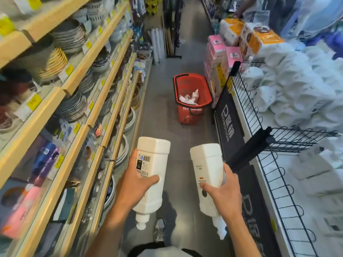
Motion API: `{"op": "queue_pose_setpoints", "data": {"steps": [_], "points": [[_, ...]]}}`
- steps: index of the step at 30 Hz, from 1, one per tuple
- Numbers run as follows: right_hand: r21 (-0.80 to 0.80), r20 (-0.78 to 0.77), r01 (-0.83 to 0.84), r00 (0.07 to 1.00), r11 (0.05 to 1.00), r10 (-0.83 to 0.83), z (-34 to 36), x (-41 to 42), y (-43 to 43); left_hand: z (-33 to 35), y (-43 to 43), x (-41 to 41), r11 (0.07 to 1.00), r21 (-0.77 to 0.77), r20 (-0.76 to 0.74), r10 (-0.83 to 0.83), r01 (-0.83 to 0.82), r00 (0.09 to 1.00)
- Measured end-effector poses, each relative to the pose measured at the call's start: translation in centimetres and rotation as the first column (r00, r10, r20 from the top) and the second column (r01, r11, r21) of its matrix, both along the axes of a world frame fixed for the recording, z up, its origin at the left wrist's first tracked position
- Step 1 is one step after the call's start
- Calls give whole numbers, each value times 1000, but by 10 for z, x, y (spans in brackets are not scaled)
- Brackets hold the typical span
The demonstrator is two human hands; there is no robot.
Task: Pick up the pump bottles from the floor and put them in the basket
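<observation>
I hold two white pump bottles upside down, pumps pointing toward me. My left hand (136, 184) grips the left bottle (151, 164) around its body, the barcode label facing up. My right hand (221, 190) grips the right bottle (207, 164) the same way. Ahead in the aisle, on the grey floor, stands a red basket (187, 114) with black handles; several white pump bottles (191, 98) lie inside it. Both hands are well short of the basket.
Shelves of stacked plates and bowls (74, 101) line the left side. On the right is a black wire bin (274, 138) full of white bagged goods, and pink and orange packs (230, 58) stand beyond the basket. My shoe (159, 230) shows on the floor below.
</observation>
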State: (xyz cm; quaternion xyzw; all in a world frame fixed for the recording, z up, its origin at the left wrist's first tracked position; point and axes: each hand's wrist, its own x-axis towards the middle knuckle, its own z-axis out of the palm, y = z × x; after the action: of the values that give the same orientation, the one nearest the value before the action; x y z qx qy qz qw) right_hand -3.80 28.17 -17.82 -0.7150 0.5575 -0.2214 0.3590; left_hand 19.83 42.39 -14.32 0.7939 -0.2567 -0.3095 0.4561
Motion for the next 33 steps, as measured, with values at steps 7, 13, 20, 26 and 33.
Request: {"op": "queue_pose_setpoints", "data": {"steps": [7, 13, 20, 26, 33], "points": [[-12, 8, 35, 999, 999, -35, 8, 43, -46, 1, -49, 54, 998, -31, -15, -56, 56, 998], [21, 7, 50, 999, 999, -51, 1, 70, -91, -4, -98, 83, 998, 20, -33, -59, 60, 998], [49, 11, 54, 998, 997, -54, -4, 106, -170, -1, -172, 115, 997, 77, 21, -32, 30, 999], [75, 31, 71, 997, 995, -74, 5, 129, -231, 14, -225, 133, 996, 95, 83, -2, -6, 997], [102, 33, 79, 996, 992, -83, 8, 157, -281, 11, -272, 156, 972, 236, 115, -39, 11, 993]]}}
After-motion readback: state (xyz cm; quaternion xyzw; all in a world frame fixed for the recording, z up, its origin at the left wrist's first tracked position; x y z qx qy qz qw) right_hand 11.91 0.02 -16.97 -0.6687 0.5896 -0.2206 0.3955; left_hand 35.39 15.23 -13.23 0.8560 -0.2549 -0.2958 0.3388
